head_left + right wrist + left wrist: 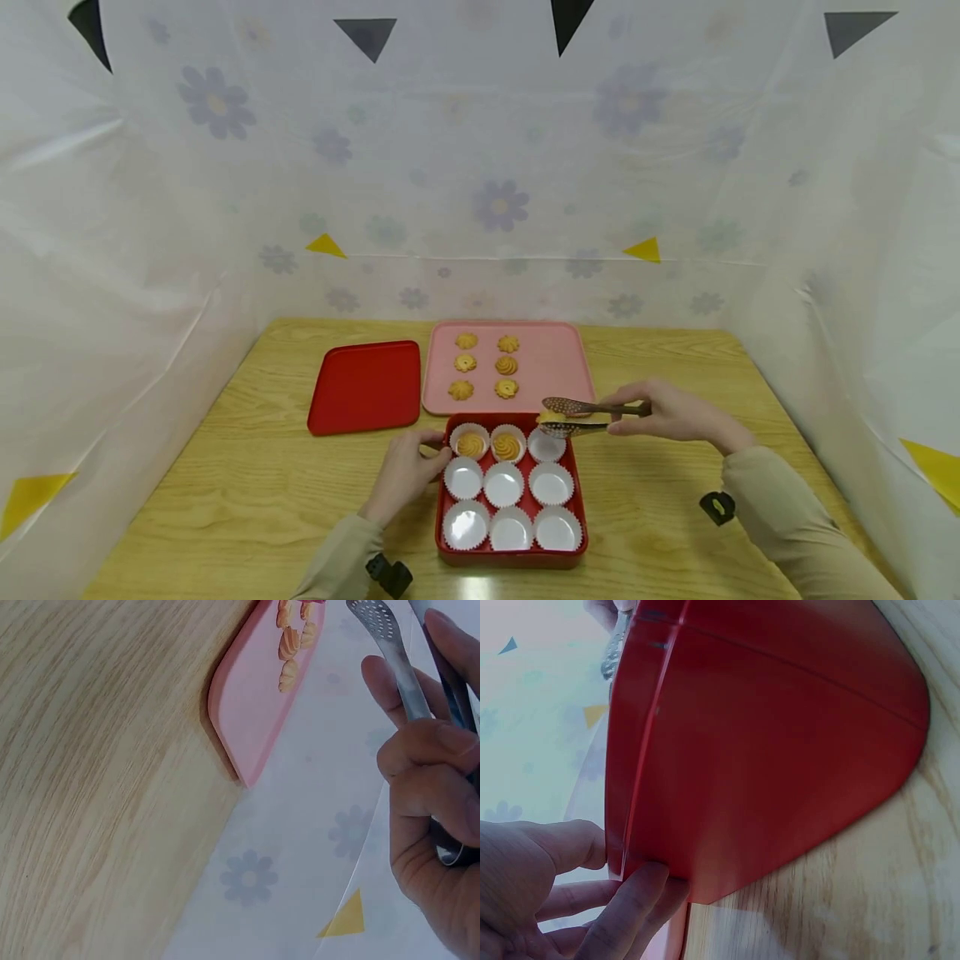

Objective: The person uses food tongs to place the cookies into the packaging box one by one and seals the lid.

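My R fingers (431,791) grip tongs (585,407) w/ 1 cookie (551,417), prob. light, brittle: pinch sides gently; L fingers (634,904) hold box (510,559).

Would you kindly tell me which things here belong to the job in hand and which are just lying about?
In the job, it seems:
perforated silver metal tongs
golden piped cookies
square red box
white fluted paper cups
pink rectangular tray

Apparently uninvolved:
flat red rectangular tray
yellow triangles
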Tool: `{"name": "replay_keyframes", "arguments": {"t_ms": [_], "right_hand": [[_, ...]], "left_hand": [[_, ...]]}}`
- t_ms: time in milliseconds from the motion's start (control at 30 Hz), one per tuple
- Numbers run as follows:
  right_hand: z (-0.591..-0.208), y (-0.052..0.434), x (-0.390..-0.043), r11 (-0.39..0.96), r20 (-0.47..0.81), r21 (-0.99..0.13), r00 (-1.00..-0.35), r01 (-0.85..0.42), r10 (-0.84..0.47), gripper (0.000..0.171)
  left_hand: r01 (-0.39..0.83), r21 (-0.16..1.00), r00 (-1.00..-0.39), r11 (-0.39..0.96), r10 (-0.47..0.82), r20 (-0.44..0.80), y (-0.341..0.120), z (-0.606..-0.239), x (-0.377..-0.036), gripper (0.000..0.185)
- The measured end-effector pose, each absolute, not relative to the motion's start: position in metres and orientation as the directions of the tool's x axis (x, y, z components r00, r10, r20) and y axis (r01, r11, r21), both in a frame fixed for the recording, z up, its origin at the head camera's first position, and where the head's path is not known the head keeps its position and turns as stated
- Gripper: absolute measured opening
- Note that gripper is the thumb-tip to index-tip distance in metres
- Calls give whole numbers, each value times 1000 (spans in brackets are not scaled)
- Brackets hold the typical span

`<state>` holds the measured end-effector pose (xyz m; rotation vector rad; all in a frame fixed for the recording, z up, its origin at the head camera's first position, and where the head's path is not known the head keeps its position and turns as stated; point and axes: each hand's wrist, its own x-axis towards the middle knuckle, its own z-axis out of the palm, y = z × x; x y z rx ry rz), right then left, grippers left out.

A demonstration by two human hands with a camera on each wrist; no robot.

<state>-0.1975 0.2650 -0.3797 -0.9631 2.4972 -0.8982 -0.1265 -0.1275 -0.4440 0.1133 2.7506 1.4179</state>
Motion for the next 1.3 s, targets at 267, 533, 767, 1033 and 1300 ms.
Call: {"name": "replay_keyframes", "arguments": {"t_ms": [267, 533, 767, 1033, 1300], "right_hand": [[-373, 255, -198, 587, -103, -596, -673, -547, -732, 39], [-366, 241, -199, 582, -111, -533, -632, -614, -767, 36], [-360, 229, -197, 598, -127, -455, -617, -660, -777, 33], [-360, 219, -199, 607, -162, -412, -601, -679, -782, 25], [-360, 214, -197, 649, -183, -356, -631, -672, -754, 26]], "left_hand": [[54, 814, -996, 579, 89, 3, -128, -444, -126, 25], [55, 813, -996, 579, 86, 6, -128, -444, -126, 25], [57, 817, -996, 573, 91, 6, -128, -444, -126, 25], [54, 817, -996, 574, 87, 5, -128, -444, -127, 25], [51, 820, -996, 571, 93, -3, -128, -444, -126, 25]]}}
